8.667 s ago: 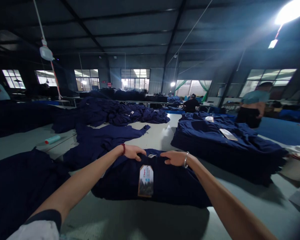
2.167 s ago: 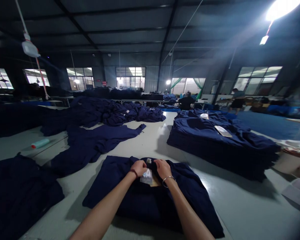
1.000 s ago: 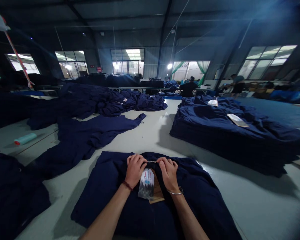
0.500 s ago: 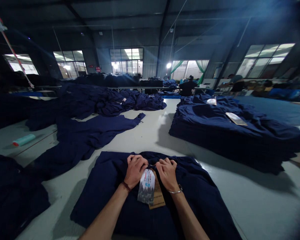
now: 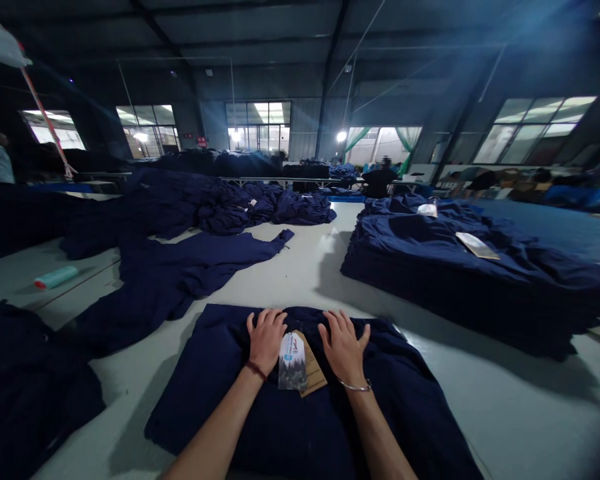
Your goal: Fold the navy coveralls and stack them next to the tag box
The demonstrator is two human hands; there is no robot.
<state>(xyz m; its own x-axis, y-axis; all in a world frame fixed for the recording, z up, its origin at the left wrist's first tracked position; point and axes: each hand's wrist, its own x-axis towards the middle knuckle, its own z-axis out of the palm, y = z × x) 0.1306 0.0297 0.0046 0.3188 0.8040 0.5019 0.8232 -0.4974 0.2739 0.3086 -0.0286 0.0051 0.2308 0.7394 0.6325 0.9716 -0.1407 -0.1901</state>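
Left hand, right hand: both spread, unclamped, on one folded garment; two tags between; around, stacked clothes, one spool

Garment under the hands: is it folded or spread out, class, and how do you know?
Folded: the garment lies in a compact, straight-sided block under the left hand and right hand, with nothing stretched out sideways.
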